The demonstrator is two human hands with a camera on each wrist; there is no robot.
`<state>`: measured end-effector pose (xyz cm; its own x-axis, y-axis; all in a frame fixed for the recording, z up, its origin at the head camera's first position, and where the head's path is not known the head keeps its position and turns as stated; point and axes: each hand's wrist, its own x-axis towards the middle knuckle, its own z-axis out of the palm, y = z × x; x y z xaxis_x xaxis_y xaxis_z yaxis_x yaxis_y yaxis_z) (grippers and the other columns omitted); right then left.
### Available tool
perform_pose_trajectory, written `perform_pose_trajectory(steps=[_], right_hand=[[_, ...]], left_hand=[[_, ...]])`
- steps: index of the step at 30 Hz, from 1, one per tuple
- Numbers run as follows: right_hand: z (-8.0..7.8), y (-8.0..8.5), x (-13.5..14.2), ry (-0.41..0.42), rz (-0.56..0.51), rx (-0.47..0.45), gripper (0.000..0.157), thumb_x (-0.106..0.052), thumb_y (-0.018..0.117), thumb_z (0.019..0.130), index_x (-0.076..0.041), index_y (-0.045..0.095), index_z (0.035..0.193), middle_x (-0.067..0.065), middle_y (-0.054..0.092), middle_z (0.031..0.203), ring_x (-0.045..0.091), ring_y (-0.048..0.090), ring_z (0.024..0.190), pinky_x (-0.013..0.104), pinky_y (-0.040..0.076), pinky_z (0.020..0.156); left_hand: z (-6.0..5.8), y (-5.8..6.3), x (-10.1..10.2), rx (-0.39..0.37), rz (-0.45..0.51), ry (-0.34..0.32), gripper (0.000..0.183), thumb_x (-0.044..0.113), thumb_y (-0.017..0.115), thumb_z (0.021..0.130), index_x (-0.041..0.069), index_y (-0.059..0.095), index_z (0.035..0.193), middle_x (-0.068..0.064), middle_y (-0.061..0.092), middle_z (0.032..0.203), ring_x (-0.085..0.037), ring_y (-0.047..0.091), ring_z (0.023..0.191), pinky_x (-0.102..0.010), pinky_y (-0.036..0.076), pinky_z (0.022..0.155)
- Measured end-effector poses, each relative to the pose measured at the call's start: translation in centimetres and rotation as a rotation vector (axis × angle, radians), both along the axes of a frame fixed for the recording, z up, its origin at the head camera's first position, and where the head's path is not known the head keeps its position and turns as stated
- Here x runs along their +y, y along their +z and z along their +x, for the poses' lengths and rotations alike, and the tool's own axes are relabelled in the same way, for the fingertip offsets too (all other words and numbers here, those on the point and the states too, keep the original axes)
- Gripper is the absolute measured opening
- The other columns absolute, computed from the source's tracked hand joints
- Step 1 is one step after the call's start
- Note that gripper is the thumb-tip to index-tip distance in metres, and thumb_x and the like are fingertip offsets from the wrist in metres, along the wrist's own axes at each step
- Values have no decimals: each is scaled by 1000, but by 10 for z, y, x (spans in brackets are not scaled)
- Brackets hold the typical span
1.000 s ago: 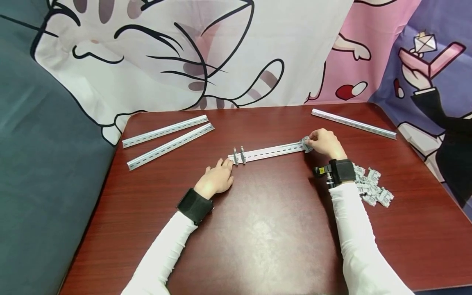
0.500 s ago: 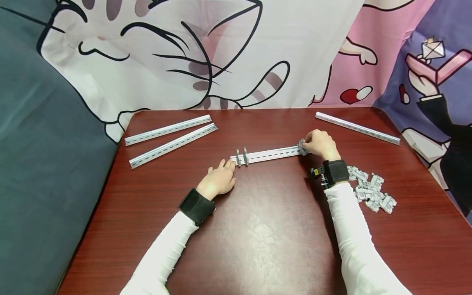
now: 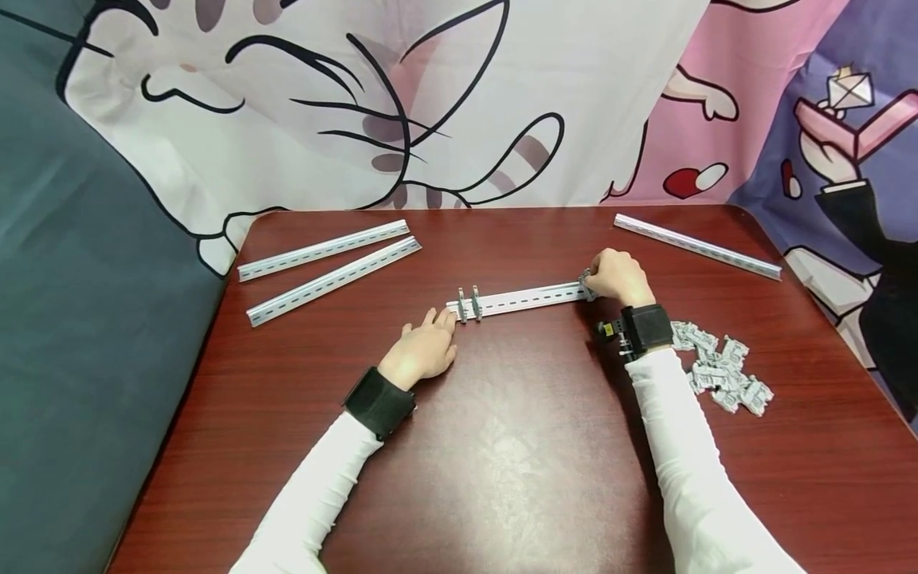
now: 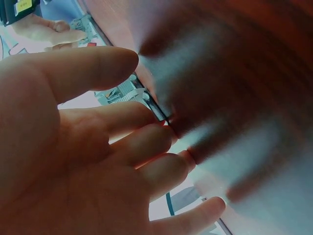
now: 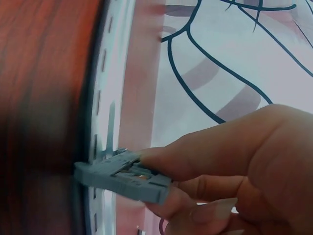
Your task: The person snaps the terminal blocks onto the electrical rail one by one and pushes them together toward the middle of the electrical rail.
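A slotted metal DIN rail [image 3: 531,300] lies across the middle of the table. Two grey terminal blocks [image 3: 476,304] stand upright on it near its left end. My left hand [image 3: 419,351] has its fingers extended, fingertips right at that left end. At the other end my right hand [image 3: 620,277] pinches another grey terminal block [image 5: 127,176] between thumb and fingers. In the right wrist view this block sits across the rail, its narrow tip reaching past the near edge. The right hand covers the rail's right end in the head view.
A heap of grey terminal blocks [image 3: 724,375] lies beside the right forearm. Two more slotted rails [image 3: 333,281] rest at the back left, and one rail [image 3: 696,248] at the back right. A printed curtain [image 3: 459,104] hangs behind the table's far edge.
My right hand has shifted a little to the left along the rail with the pinched terminal block. The left hand stays at the rail's left end.
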<state>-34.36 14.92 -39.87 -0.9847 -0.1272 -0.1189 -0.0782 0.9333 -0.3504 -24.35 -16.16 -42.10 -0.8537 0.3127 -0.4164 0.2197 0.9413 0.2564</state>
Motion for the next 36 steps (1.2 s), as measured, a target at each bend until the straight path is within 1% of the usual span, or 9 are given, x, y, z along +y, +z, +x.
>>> perform_pose_trajectory(steps=[3,6,8,12,17,24,27,31,36], right_hand=[[-3,2,-2,8,7,-21,20,-12,59,78,-10,55,58,2,48,60,22,45,62,32,34,50],[-7,2,-2,22,13,-35,20,-12,59,77,-11,55,57,0,47,59,22,43,63,32,33,51],[-8,2,-1,35,16,-41,18,-12,59,77,-9,57,59,1,49,61,23,45,64,32,34,53],[-10,1,1,59,18,-54,14,-13,61,79,-5,66,69,5,58,68,25,50,70,33,39,58],[-9,3,1,53,18,-77,15,-13,61,78,-1,70,79,10,63,75,27,53,74,35,42,61],[-12,4,3,36,-16,-126,15,-14,63,78,-1,70,80,6,60,71,23,50,69,31,40,55],[-13,2,4,39,-19,-143,20,-15,62,80,1,72,88,11,65,80,24,53,72,32,42,58],[-15,0,4,44,-8,-129,23,-15,60,80,2,71,91,16,68,88,26,55,77,36,46,63],[-10,-4,1,11,-16,-61,17,-15,62,79,0,70,81,12,66,78,25,54,73,35,45,61]], left_hand=[[0,0,0,0,-8,-2,62,26,44,103,4,18,155,-12,15,163,-31,12,151,-60,22,115],[1,0,-1,3,-4,-2,62,26,45,102,4,19,155,-13,15,163,-31,13,151,-60,23,115],[1,1,-1,6,-3,-3,62,25,45,102,4,19,155,-13,16,162,-32,13,151,-60,23,115],[1,2,-1,15,-1,-3,62,25,45,102,3,20,154,-13,17,162,-32,13,150,-60,23,115],[2,2,0,19,9,3,62,24,46,102,3,21,154,-14,18,162,-33,14,150,-60,23,114],[4,2,0,8,13,13,61,24,45,102,4,20,154,-14,16,162,-32,13,151,-60,23,115],[4,1,0,5,10,11,61,25,44,103,4,20,154,-13,15,163,-32,12,151,-60,23,115],[5,2,1,5,14,12,61,25,44,103,3,20,154,-14,15,163,-32,12,151,-60,23,114],[5,3,1,18,7,8,61,25,45,102,3,21,154,-14,16,162,-33,14,150,-60,25,114]])
